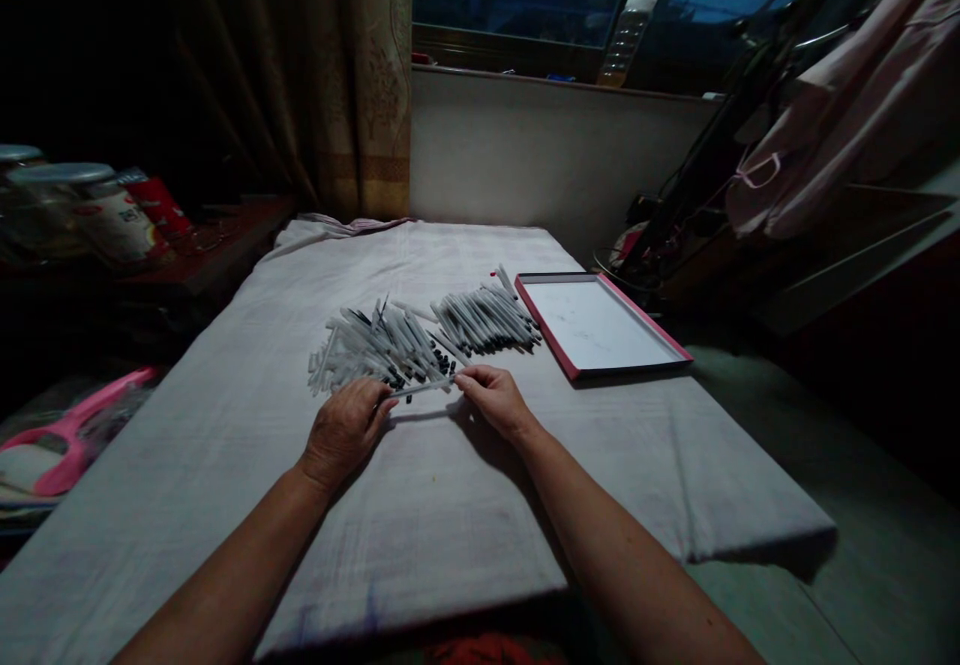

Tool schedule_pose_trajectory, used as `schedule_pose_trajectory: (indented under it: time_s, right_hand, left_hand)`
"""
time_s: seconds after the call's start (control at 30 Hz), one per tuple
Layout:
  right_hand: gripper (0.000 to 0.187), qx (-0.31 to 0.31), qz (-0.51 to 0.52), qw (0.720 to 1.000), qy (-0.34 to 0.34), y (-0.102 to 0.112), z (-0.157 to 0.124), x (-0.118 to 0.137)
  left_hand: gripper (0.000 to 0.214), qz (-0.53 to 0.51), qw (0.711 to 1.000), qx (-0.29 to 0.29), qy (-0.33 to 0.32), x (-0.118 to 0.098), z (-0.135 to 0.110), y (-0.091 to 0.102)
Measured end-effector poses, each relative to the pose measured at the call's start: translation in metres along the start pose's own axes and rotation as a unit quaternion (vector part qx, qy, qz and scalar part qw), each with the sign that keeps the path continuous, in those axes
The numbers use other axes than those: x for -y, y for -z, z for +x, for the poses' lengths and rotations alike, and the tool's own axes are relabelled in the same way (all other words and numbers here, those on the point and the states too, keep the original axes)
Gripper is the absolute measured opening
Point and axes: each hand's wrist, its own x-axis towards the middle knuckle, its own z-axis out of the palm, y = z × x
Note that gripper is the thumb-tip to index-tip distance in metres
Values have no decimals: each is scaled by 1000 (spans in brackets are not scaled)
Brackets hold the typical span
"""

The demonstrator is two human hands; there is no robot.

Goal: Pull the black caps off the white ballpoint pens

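Between my two hands a slim, pale pen (421, 388) lies level, just above the cloth. My left hand (350, 425) pinches its left end, and my right hand (495, 397) has closed fingers at the right end. Right behind them spreads a loose pile of whitish pen barrels (375, 340). Small black caps (444, 357) are scattered at the pile's right side. Farther right, a neater row of pens with dark ends (486, 318) lies side by side. What exactly my right fingertips cover is too small to tell.
A shallow box lid with pink and black edges (607, 325) lies on the right of the cloth-covered table (450, 525). Jars (90, 210) and pink scissors-like handles (75, 430) are at the left. A bottle (628, 40) stands on the windowsill.
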Motion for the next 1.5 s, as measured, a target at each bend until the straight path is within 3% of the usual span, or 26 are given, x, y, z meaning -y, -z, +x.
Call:
schedule_pose_trajectory:
  time_s: [0.27, 0.5, 1.13, 1.27, 1.5]
  right_hand:
    - [20, 7, -17, 998, 63, 2, 2, -1]
    - [29, 44, 8, 999, 0, 0, -1, 1]
    - [17, 6, 17, 999, 50, 2, 3, -3]
    - [34, 5, 32, 999, 3, 0, 2, -3]
    - [31, 13, -2, 1000, -20, 2, 2, -3]
  left_hand:
    - [38, 29, 1000, 2, 12, 0, 0, -2]
    - [38, 29, 1000, -1, 3, -1, 0, -1]
    - [44, 13, 1000, 22, -18, 2, -3, -5]
    - [43, 11, 999, 34, -12, 3, -4, -6]
    - [46, 8, 999, 52, -10, 2, -3, -5]
